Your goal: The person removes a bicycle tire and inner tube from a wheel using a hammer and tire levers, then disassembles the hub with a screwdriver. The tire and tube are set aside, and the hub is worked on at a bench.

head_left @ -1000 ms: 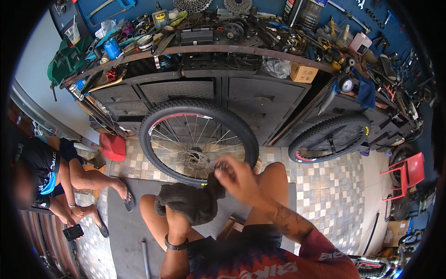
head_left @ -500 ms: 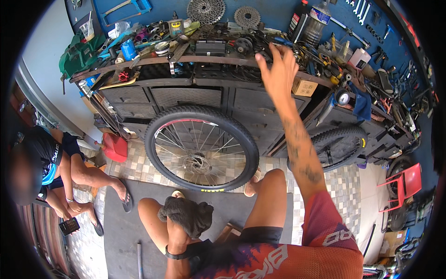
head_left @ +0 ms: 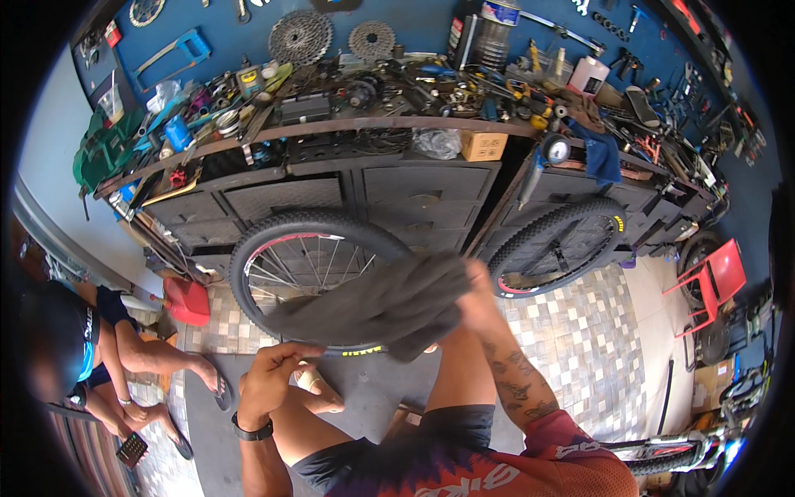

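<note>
A dark grey cloth [head_left: 381,305] is stretched out in the air over my knees, blurred by motion. My right hand [head_left: 476,296] grips its right end. Below the cloth's left end, my left hand [head_left: 267,379] is closed with its fingers curled and pressed together; what they hold, if anything, I cannot make out. A wheel with a knobby black tyre [head_left: 240,263] stands upright in front of the drawers, partly hidden behind the cloth.
A workbench [head_left: 331,131] crowded with tools runs along the far side. A second wheel [head_left: 609,240] leans at the right, with a red chair [head_left: 719,277] beyond. To the left, a seated person holds a phone [head_left: 131,450] beside a red jerrycan [head_left: 186,301].
My right hand has come down from the bench and taken the cloth, which was bunched in my left hand. The cloth is now spread out. My left hand has shifted left. The view has turned.
</note>
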Motion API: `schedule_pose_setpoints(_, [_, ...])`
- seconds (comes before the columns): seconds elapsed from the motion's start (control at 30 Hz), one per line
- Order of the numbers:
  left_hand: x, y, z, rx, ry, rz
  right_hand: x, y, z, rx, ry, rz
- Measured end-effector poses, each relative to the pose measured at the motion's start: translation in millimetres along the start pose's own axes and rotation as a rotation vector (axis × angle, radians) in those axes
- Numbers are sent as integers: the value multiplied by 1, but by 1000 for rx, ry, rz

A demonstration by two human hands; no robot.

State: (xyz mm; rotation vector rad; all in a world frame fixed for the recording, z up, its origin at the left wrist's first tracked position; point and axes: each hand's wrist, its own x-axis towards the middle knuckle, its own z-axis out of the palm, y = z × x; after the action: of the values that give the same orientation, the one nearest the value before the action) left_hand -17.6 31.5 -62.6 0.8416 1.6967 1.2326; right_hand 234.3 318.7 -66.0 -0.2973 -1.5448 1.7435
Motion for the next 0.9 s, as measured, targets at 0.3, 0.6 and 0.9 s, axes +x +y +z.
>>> schedule_pose_setpoints(0.3, [143, 175, 104, 395, -136, 616, -91, -49, -112, 124, 779, -315])
schedule_pose_setpoints(0.6, [348, 299, 198, 850, 352, 714, -222, -35, -134, -55, 1043, -40])
schedule_pose_setpoints(0.9, [106, 110, 261, 282, -100, 1205, -119, -29, -43, 835, 301, -199])
